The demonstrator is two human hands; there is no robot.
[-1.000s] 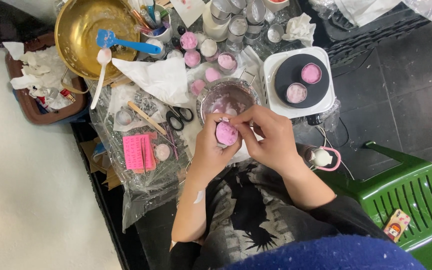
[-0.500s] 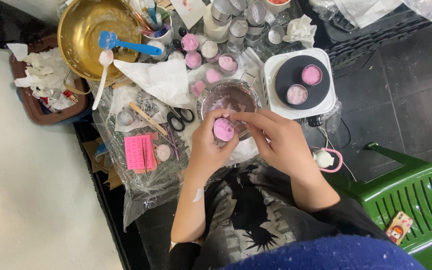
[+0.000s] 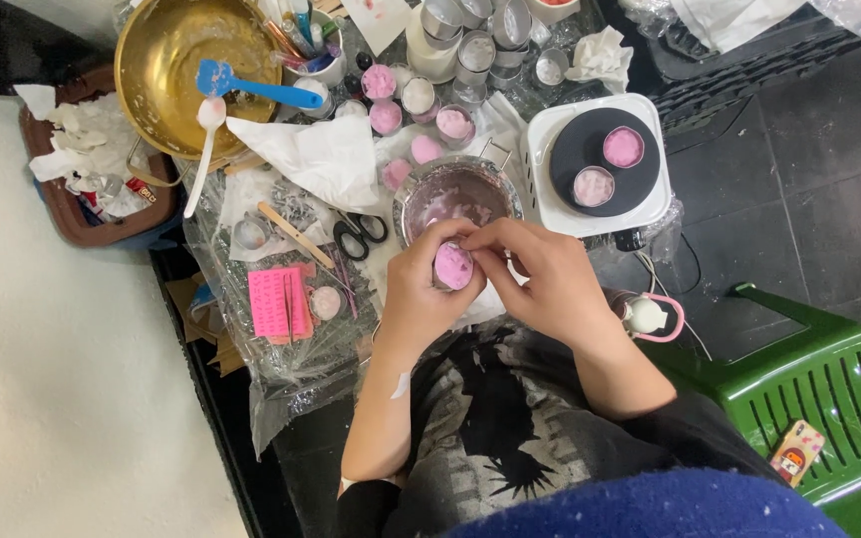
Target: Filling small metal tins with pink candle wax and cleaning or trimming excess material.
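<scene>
Here, left hand (image 3: 421, 289) and right hand (image 3: 540, 279) curl together, both gripping a small pink-filled tin (image 3: 452, 266).

I count two hands of mine, left hand (image 3: 416, 289) and right hand (image 3: 540, 279), around one pink-filled tin (image 3: 452, 265). Two filled tins (image 3: 623, 146) sit on one hotplate (image 3: 600, 164). I see one brass bowl (image 3: 186, 60), one pair of scissors (image 3: 359, 233), one blue spatula (image 3: 251, 88), one green stool (image 3: 819, 389).

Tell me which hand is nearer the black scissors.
Left. The left hand sits just right of the scissors; the right hand lies farther right, beyond the pink tin both hold.
</scene>
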